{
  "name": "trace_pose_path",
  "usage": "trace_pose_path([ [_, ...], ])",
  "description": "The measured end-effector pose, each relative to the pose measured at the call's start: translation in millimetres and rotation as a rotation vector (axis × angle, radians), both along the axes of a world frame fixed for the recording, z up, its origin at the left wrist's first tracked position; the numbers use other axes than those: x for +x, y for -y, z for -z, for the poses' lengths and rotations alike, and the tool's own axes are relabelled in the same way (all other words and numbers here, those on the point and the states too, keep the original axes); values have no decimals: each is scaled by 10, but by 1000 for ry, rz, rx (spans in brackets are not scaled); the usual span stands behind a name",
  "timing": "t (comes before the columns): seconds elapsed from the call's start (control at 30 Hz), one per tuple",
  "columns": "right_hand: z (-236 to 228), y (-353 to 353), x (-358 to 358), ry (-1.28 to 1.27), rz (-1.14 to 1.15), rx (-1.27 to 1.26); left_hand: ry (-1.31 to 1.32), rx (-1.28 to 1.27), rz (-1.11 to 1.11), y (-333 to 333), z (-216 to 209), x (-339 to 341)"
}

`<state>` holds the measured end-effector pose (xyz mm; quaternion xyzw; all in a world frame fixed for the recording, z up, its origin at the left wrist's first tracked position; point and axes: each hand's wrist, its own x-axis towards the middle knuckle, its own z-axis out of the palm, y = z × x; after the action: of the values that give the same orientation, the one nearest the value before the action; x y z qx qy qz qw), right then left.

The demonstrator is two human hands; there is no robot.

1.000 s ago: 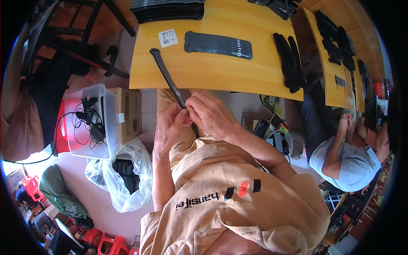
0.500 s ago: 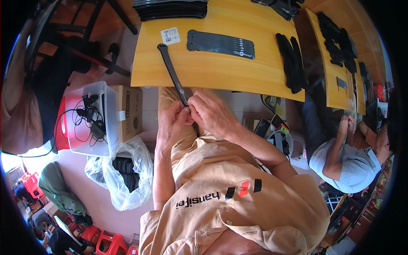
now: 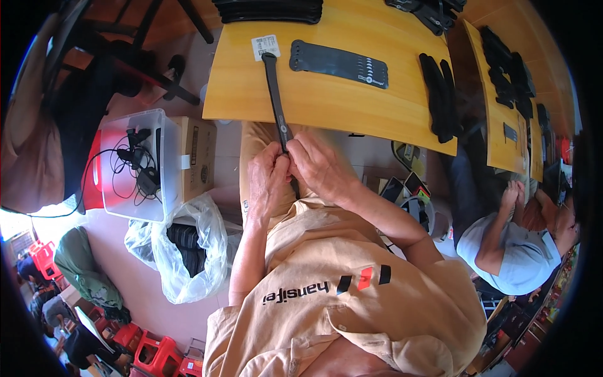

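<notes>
A long black strap [image 3: 275,94] with a rounded, slotted end runs from the wooden table [image 3: 251,100] over its near edge to my hands. My left hand [image 3: 267,176] pinches its lower end, with fingers and thumb closed. Against it, my right hand [image 3: 321,166] grips the same end, its fingers bent; the exact fold between the fingertips is hidden. The strap's far end touches a white printed label [image 3: 265,45]. To its right lies a flat dark set of straps [image 3: 339,63] side by side, with white marks near one end.
Black strap bundles lie at the table's right edge [image 3: 436,97], and a dark stack [image 3: 270,11] at the far left. Left of my legs are a clear bin [image 3: 169,169] with cables, a carton [image 3: 198,157] and a plastic bag [image 3: 213,245]. A co-worker [image 3: 512,245] sits at right.
The view has shifted, so the table sits slightly further right and higher. The strap's far end now overlaps the label. Both hands remain closed on its near end.
</notes>
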<state>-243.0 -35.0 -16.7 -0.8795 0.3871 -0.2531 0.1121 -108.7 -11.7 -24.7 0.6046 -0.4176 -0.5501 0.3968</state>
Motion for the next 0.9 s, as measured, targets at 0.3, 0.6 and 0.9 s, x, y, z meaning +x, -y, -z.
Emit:
trace_pose_path([
  [0.3,-57,70,-5,246,-23,211,-25,10,-5,-4,-24,48],
  [0.6,-7,128,-48,436,3,361,-27,-132,36,-8,-16,66],
  [0.9,-148,132,-27,505,-5,455,134,-223,107,-15,-82,109],
])
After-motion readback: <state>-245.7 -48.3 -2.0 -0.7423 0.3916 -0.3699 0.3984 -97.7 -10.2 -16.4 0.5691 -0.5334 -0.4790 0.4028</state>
